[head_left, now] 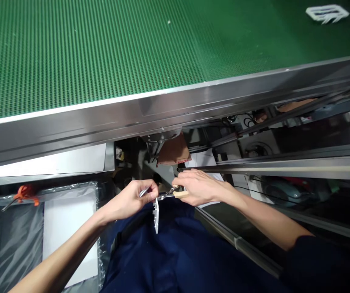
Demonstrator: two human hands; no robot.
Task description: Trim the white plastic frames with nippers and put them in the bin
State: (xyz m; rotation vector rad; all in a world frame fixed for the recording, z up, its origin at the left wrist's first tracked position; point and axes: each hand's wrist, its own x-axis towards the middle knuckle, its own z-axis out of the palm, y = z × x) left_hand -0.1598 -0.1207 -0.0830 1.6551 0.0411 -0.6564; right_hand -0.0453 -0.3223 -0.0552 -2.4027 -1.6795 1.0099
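Note:
In the head view, my left hand [136, 196] pinches a thin white plastic part [156, 217] between thumb and fingers. The part hangs edge-on below the fingertips, with small teeth along its left side. My right hand [197, 187] is closed round the pale yellow handles of small metal nippers [179, 193]. Their metal jaws point left and reach the top of the white part by my left fingertips. Whether the jaws touch the part or are closed cannot be made out. Both hands are held in front of my body, below the belt's edge.
A green conveyor belt [101, 49] with a metal side rail [150, 108] spans the top. White plastic parts [327, 13] lie at its far right. At lower left stands a plastic-lined bin [13, 240] with an orange tie [26, 194]. Metal bars [284, 166] run along the right.

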